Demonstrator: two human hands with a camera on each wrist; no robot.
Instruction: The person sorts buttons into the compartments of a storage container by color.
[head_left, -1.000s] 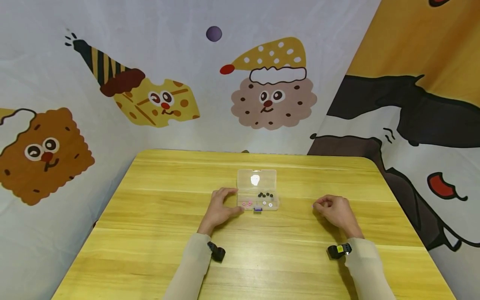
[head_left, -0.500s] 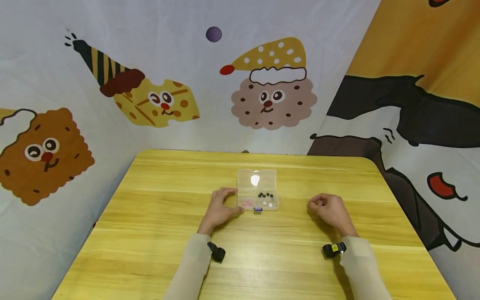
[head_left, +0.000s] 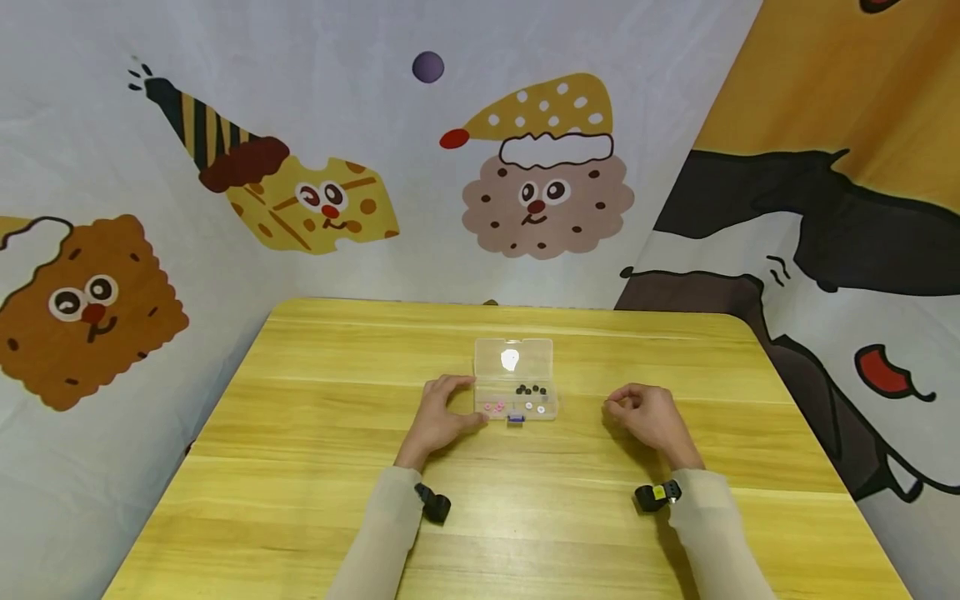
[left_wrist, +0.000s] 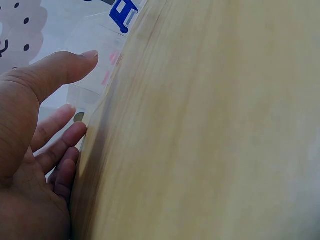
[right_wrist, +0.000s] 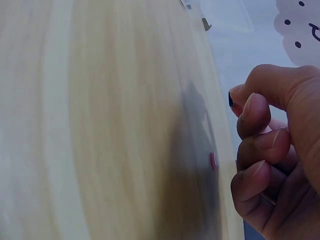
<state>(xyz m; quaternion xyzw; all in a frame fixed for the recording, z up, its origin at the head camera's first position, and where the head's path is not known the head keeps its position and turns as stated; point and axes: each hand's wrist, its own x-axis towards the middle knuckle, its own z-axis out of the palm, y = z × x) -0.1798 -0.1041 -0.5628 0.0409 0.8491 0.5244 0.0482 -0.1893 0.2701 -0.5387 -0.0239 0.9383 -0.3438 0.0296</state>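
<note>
A clear plastic box [head_left: 483,358] stands on the table with its lid raised. Its compartments hold small black pieces [head_left: 520,391], pink rings [head_left: 500,407] and white rings [head_left: 541,410]. My left hand [head_left: 437,419] holds the box's left end, thumb at the front corner and index finger at the back. To the right of the box, apart from it, my right hand [head_left: 651,419] pinches a small dark piece [right_wrist: 231,99] between thumb and index finger. Its exact kind is mostly hidden by the fingertips. The other right fingers are curled.
In the right wrist view a small pink-red piece [right_wrist: 213,161] lies on the wooden table [head_left: 315,467] beside the right hand. A blue latch [left_wrist: 120,17] hangs on the box's front. Behind the table's far edge is a cartoon-printed cloth [head_left: 360,283].
My right hand has moved left, closer to the box. A pinkish spot seen by its fingertips a second ago no longer shows in the head view. The left hand and box stay put.
</note>
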